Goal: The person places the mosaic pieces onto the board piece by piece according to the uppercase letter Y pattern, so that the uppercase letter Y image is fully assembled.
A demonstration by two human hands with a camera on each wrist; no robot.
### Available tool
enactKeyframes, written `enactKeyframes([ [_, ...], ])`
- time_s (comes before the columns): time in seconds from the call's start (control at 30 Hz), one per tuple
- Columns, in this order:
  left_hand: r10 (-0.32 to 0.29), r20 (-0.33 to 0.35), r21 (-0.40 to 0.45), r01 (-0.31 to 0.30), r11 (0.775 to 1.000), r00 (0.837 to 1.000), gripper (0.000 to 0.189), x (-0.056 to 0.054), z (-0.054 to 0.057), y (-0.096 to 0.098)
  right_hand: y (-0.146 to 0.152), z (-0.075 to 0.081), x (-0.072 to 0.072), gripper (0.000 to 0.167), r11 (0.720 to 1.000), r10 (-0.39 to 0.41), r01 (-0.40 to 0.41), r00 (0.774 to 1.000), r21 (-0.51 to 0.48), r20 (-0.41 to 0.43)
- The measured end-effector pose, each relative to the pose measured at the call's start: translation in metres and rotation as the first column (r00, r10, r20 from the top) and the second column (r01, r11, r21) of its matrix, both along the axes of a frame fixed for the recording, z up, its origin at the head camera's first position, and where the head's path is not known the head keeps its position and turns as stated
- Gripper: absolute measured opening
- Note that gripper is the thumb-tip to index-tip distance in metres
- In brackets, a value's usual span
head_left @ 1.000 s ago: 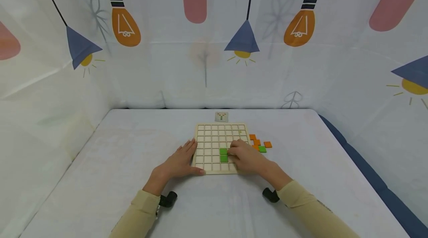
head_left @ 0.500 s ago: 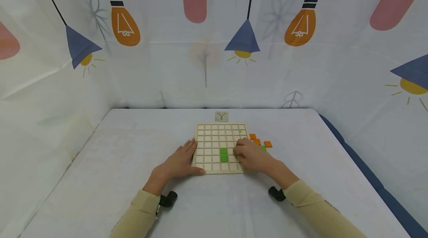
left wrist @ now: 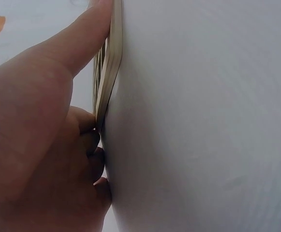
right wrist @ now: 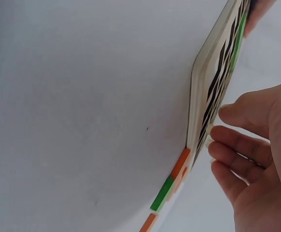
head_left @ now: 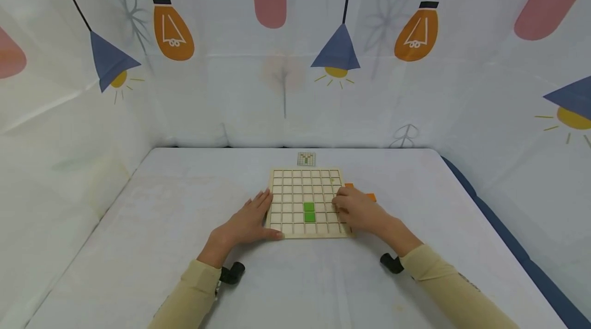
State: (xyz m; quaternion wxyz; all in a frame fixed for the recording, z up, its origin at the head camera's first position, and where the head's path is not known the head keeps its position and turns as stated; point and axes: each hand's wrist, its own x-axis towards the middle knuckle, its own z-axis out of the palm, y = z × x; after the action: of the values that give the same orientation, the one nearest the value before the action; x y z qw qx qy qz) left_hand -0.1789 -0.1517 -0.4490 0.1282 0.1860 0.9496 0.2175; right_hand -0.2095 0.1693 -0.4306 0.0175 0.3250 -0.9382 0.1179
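A pale wooden grid board (head_left: 288, 182) lies on the table, with two green square tiles (head_left: 309, 212) in neighbouring cells. My left hand (head_left: 247, 221) rests along its left side, fingers extended at the edge and thumb on the near left corner. Over the board's right columns is my right hand (head_left: 362, 211), holding nothing. In the right wrist view its thumb and loosely bent fingers (right wrist: 237, 140) are apart, fingertips close to the board's surface. Beside the board's right edge in that view lie a loose green tile (right wrist: 162, 194) and orange tiles (right wrist: 181, 163).
A small card (head_left: 307, 159) with a grid pattern lies just beyond the board's far edge. Orange tiles (head_left: 371, 197) show past the right hand, which hides the others in the head view. A white cloth wall (head_left: 231, 93) with printed lamps rises behind the table.
My right hand has moved rightward from beside the green tiles to the board's right edge, now covering most loose tiles. The left hand and the two green tiles stay put.
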Motion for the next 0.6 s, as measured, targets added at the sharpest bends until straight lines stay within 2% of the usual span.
enactKeyframes([
  [0.17, 0.000, 0.000, -0.009, 0.000, 1.000, 1.000, 0.115, -0.002, -0.001, 0.001, 0.009, -0.004, -0.002, 0.022, 0.999, -0.044, 0.044, 0.999, 0.021, 0.003],
  [0.33, -0.002, -0.011, -0.021, 0.002, 1.000, 1.000, 0.114, -0.002, -0.004, 0.001, 0.018, -0.003, -0.002, 0.021, 0.999, -0.047, 0.049, 0.998, 0.022, -0.051],
  [0.6, -0.005, -0.012, -0.011, 0.005, 1.000, 1.000, 0.114, 0.000, -0.002, 0.000, 0.028, -0.002, -0.002, 0.015, 0.998, -0.043, 0.047, 0.996, 0.049, -0.083],
])
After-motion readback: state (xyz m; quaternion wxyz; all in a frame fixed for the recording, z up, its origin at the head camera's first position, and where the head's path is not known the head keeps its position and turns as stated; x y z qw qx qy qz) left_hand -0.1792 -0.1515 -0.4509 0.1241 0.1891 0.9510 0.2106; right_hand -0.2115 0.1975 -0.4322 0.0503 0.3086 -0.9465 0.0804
